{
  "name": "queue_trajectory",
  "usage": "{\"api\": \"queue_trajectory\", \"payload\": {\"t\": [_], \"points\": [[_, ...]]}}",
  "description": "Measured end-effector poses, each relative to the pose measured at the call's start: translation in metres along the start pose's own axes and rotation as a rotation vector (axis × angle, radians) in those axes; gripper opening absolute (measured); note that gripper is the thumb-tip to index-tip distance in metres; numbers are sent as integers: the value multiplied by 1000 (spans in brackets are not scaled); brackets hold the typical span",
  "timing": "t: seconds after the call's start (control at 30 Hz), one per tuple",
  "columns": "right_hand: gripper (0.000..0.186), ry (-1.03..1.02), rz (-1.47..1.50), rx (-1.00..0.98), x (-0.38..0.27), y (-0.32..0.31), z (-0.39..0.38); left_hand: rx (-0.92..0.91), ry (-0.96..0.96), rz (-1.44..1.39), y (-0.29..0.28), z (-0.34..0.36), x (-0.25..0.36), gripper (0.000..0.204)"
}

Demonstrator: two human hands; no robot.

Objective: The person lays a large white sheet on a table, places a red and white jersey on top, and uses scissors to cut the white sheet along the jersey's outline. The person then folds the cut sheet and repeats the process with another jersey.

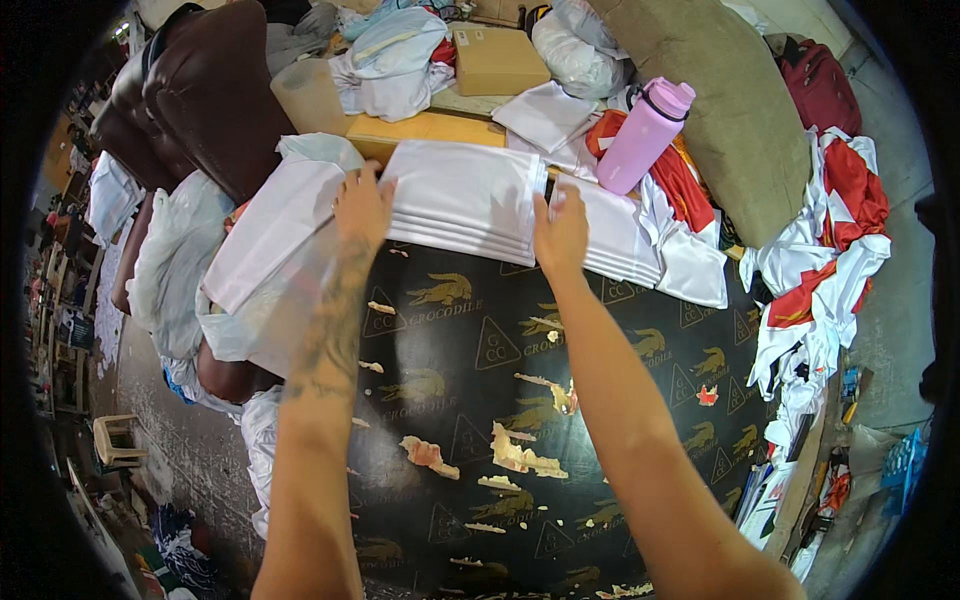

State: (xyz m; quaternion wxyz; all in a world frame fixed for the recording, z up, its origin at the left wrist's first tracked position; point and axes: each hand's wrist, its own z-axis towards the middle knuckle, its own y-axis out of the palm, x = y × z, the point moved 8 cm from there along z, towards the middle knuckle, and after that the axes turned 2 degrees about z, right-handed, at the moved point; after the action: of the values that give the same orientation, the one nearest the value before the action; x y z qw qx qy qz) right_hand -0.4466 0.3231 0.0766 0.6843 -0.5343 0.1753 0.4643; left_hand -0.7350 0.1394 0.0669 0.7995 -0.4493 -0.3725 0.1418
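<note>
My left hand (361, 208) is at the left end of a stack of folded white cloth (462, 195), its fingers apart and slightly bent. My right hand (560, 222) is at the stack’s right end, thumb and fingers apart and curved. Another folded white pile (615, 250) lies just to the right. At the left, a white folded piece (272, 235) rests on translucent plastic bags (175, 270). All lie along the far part of a black, gold-patterned work surface (450, 350) with torn patches.
Behind are a pink bottle (645, 138), a cardboard box (497, 62), bundled cloth (390, 70) and a large olive cushion (730, 130). Dark brown upholstery (205, 105) stands at left. Red-and-white fabric (840, 200) hangs at right. A plastic chair (118, 440) is on the floor at lower left.
</note>
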Motion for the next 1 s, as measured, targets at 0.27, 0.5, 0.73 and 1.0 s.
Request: {"api": "queue_trajectory", "payload": {"t": [0.27, 0.5, 0.73, 1.0], "points": [[28, 289, -192, -123, 153, -225, -201, 213, 104, 215, 13, -134, 115, 59], [20, 226, -264, 244, 250, -443, -155, -550, 367, -202, 113, -403, 342, 70], [33, 561, -74, 555, 388, -554, -27, -451, 383, 178, 130, -470, 383, 69], [43, 552, 13, 846, 508, -648, 133, -446, 353, 225, 123, -466, 400, 68]]}}
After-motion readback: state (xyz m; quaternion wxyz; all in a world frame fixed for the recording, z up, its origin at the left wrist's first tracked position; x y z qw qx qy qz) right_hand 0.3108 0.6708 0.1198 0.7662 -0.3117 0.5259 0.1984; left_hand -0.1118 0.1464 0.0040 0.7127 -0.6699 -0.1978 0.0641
